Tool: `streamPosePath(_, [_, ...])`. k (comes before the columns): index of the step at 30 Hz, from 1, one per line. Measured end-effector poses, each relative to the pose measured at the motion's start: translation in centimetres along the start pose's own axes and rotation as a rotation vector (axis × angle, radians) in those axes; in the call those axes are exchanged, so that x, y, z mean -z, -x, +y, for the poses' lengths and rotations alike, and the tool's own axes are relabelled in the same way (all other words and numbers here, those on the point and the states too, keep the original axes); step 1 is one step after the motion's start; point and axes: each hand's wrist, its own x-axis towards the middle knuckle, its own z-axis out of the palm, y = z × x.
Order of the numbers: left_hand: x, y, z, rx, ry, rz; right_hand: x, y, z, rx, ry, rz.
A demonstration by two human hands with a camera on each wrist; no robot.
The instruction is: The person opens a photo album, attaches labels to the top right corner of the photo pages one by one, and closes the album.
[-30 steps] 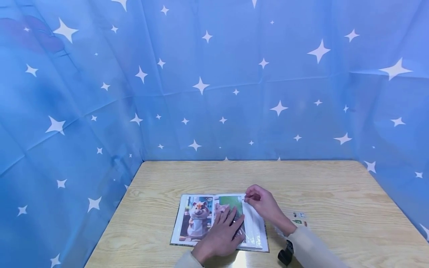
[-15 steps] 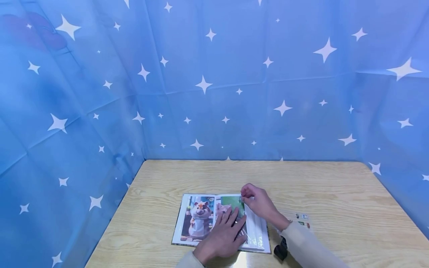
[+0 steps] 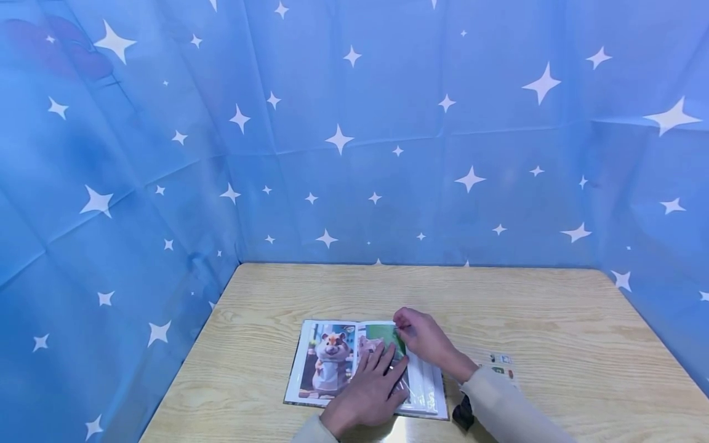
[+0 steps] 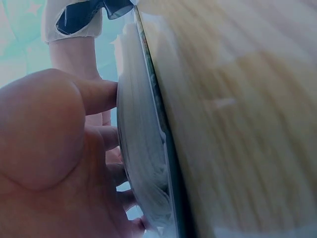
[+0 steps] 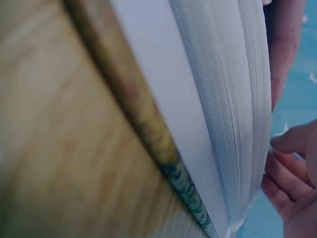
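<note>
An album [image 3: 437, 394] lies spread out on the table, a hamster picture [image 3: 332, 360] on its left page. My left hand [image 3: 368, 394] rests flat on the right page with fingers spread, partly covering a picture [image 3: 383, 333] of a pink animal on green. At that picture's upper right corner, my right hand [image 3: 423, 337] pinches a tiny thing, probably a clear sticker, between thumb and forefinger; it is nearly hidden. The right wrist view shows the thumb and forefinger of the right hand [image 5: 297, 173] close together beside the page edges [image 5: 233, 124].
A clear sheet of small stickers [image 3: 501, 364] lies on the wooden table [image 3: 554, 320], right of the album and partly behind the right forearm. A black device [image 3: 463, 413] sits at the right wrist. Blue star-patterned curtains [image 3: 354, 184] enclose the table.
My right hand has moved slightly left and down, onto the picture's upper right corner. The left hand keeps its place on the page. The head view has shifted slightly.
</note>
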Motion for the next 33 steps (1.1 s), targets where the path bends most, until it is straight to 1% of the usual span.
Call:
streamPosePath(5, [-0.09, -0.07, -0.06, -0.001, -0.01, 0.007, -0.23, -0.16, 0.02, 0.027, 0.055, -0.005])
streamPosePath(11, [-0.2, -0.07, -0.04, -0.003, -0.022, 0.012, -0.36, -0.28, 0.07, 0.032, 0.12, -0.029])
streamPosePath(17, [-0.15, -0.03, 0.0, -0.009, -0.022, 0.021, -0.14, -0.34, -0.27, 0.017, 0.155, -0.08])
streamPosePath(22, [-0.16, -0.04, -0.02, -0.007, -0.014, 0.017, 0.06, -0.37, -0.65, 0.006, 0.191, -0.126])
streamPosePath(26, [-0.2, -0.08, -0.02, -0.009, -0.015, 0.017, 0.09, -0.41, -0.75, -0.003, 0.208, -0.148])
streamPosePath(33, [-0.25, -0.12, 0.02, -0.011, -0.023, 0.024, 0.15, -0.4, -0.91, -0.018, 0.202, -0.173])
